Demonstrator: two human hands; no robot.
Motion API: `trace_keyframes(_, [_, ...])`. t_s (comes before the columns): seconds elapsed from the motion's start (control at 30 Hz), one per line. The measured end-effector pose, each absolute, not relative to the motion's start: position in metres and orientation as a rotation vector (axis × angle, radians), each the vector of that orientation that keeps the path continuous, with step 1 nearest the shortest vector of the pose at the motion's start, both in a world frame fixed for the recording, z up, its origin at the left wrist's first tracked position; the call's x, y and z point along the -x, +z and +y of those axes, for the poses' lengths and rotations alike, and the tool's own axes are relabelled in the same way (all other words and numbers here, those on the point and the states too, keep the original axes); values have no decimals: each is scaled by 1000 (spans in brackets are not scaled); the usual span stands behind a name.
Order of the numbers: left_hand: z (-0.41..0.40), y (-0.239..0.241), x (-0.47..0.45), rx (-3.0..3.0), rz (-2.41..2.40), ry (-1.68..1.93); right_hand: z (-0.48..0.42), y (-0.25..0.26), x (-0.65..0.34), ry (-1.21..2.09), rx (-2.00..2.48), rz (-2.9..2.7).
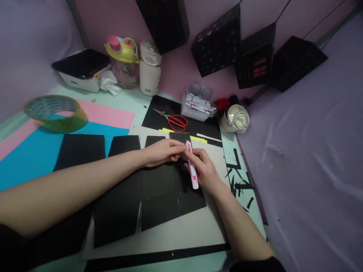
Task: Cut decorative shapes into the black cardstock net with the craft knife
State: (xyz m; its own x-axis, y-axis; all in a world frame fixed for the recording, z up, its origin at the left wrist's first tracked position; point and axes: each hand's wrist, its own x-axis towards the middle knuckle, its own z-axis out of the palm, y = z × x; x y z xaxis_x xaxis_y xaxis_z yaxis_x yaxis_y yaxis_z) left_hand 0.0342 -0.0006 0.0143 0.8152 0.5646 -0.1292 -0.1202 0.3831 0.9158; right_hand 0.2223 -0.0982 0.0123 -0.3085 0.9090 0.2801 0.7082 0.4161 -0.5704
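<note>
My right hand [204,168] is closed around a pink and white utility knife [193,170], its tip pointing away from me. Close against the knife's upper end, my left hand [164,152] has its thumb and fingers pressed together; whatever they pinch is hidden. Below both hands lies a large sheet of black card [159,185] with slits along its near edge and flaps along its far edge. The card rests on a pale grey board [195,226].
Red-handled scissors [177,122], a white pen [209,137] and a box of markers [198,105] lie beyond. Left is a tape roll [56,113] on coloured sheets. Black scraps [241,185] lie at right. Black paper houses [218,43] hang overhead.
</note>
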Motion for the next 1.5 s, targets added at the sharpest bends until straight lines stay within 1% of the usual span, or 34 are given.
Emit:
trace_keyframes(0.1, [1,15,-35,-1013,508,467,-98,13,-219,495,1307,-2141])
trace_keyframes(0.17, [2,14,-35,-1039,562,517,-98,12,-216,594,1266,-2093])
trace_keyframes(0.23, [4,14,-35,-1062,611,609,-98,12,-214,829,1240,-1899])
trace_keyframes(0.33, [6,13,-35,-1051,667,717,-99,14,-211,1288,1207,-1488])
trace_keyframes(0.4, [7,12,-34,-1069,688,741,-99,16,-211,1461,1233,-1348])
trace_keyframes(0.43, [8,11,-34,-1090,690,742,-99,17,-211,1492,1264,-1337])
trace_keyframes(0.67, [9,10,-33,-1195,679,740,-95,17,-212,1335,1458,-1395])
trace_keyframes(0.97, [10,8,-33,-1158,664,700,-95,17,-214,1232,1480,-1387])
trace_keyframes(1.07, [11,9,-33,-1054,641,706,-95,16,-215,1260,1416,-1355])
trace_keyframes(1.2, [10,11,-31,-841,564,678,-97,12,-217,1228,1155,-1276])
trace_keyframes(1.3, [6,11,-30,-841,429,525,-100,9,-213,1108,1084,-1292])
trace_keyframes(1.4, [0,12,-29,-965,343,393,-102,8,-207,867,1160,-1354])
trace_keyframes(1.5, [0,12,-29,-1224,419,451,-100,12,-208,696,1172,-1238])
